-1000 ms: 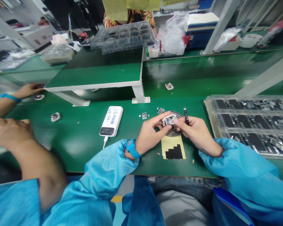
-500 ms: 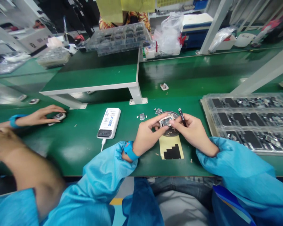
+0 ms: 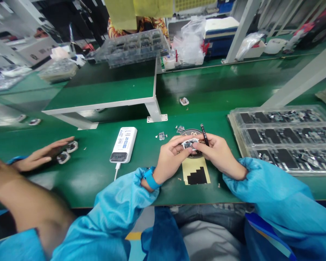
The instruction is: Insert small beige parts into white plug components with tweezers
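My left hand (image 3: 170, 155) is closed around a small white plastic housing (image 3: 187, 144) with a circuit board inside. My right hand (image 3: 219, 154) pinches the housing's right side, its thumb on the board. A slim black tool with pale lettering (image 3: 204, 135), perhaps tweezers, is tucked between the right fingers and points up. Beneath both hands is a round mesh-like dish (image 3: 183, 133), partly hidden. A yellow sheet (image 3: 185, 173) bearing black stepped pieces (image 3: 197, 176) lies just in front of it. Two small metal-and-board parts (image 3: 162, 136) rest to the left of the dish.
A white power bank (image 3: 123, 145) with a cable lies left of my hands. To the right is a clear compartment tray (image 3: 235, 132) of parts. Another housing (image 3: 184, 101) sits further back, near a raised green shelf (image 3: 105, 88). A co-worker's hand (image 3: 40, 156) is beside two housings.
My hands stay on the housing, which now looks tilted differently. The co-worker's hand has opened from a housing, and two housings now show beside it. The view has shifted slightly.
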Demonstrator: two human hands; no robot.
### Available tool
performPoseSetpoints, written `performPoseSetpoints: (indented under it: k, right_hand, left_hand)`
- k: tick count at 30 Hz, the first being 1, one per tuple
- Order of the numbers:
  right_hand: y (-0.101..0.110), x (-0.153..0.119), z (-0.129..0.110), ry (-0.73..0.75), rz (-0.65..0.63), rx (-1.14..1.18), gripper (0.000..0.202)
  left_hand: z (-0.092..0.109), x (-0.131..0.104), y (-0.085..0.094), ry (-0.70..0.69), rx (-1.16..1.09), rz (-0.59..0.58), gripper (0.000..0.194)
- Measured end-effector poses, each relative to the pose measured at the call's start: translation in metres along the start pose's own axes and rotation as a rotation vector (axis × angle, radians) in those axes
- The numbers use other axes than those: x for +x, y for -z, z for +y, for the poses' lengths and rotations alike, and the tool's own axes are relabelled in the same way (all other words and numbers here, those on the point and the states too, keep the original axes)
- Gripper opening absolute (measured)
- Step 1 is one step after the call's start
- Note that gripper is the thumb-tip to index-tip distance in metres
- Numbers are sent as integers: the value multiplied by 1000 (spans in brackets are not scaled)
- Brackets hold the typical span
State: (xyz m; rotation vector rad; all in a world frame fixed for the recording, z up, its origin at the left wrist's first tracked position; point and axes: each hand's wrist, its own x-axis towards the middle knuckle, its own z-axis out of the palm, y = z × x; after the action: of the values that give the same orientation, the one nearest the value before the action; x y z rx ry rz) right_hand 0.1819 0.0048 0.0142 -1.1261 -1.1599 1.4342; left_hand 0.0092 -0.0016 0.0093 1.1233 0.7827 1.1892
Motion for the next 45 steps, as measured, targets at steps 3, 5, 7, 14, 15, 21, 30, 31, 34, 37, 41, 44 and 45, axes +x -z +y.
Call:
performPoseSetpoints:
  k: [3,5,7,14,15,21,30,31,34,37,41,44,45]
  right_hand:
    - [0,-1,2,101,63,-116,28]
    - [1,0,5,150,83,-179,24]
    - [1,1,7,174,54,-193,22]
    - [-1,4,11,204,-9,-210,16]
    - [-2,4,12,212,6,-200,16]
    - [-6,3,17,231,29,-167,16]
    - [-6,2,14,349,22,-367,17]
    - [-4,4,13,380,1,-430,19]
    - [4,5,7,475,40,-566,32]
    - [11,4,1,583,110,-604,33]
    - [14,2,-5,718,15,-638,15]
    - [14,2,-6,733,-19,-648,7]
    - [14,2,-6,734,-18,-647,6]
  left_hand:
    - [-2,1,0,6,44,17,36]
    - [-2,1,1,32,103,21,38]
    - [-2,1,3,50,158,24,39]
    - [-5,3,6,46,79,40,41]
    - [-6,4,5,51,71,49,41]
    - [-4,2,0,41,83,98,37]
    - [-4,6,8,-42,157,94,32]
    - [-4,8,11,-48,189,82,30]
    - [-3,10,15,-41,274,71,30]
    - [-2,7,13,-7,332,68,29]
    - [0,3,9,6,345,29,28]
    - [1,2,10,26,308,23,29]
    - [2,1,10,26,314,23,29]
